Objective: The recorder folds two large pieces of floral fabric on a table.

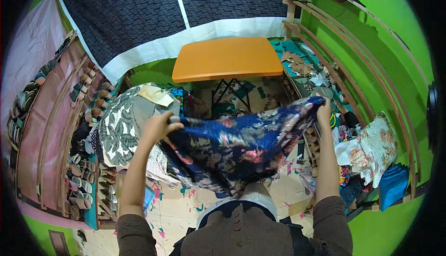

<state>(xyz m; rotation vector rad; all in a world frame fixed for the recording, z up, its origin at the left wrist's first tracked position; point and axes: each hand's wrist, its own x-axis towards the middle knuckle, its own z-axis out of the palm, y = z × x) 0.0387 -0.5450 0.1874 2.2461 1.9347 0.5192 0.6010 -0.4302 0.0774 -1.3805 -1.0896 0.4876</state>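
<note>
A dark blue floral cloth (237,147) hangs stretched between my two hands in front of my body. My left hand (160,127) pinches its upper left corner, while my right hand (324,113) grips the upper right end, held a little higher. The middle of the cloth sags in folds toward my waist and looks slightly blurred. Close to my left hand is a pile of fabric with a leaf-print cloth (121,126) and a pale yellow piece (156,95) on top.
An orange folding table (227,57) stands ahead. Shoe racks line the left, with several sandals (82,202). At right, wooden rails (357,56) run above a bench with fabric scraps, a floral white cloth (371,151) and a blue cloth (394,186). Cut scraps litter the tiled floor (179,223).
</note>
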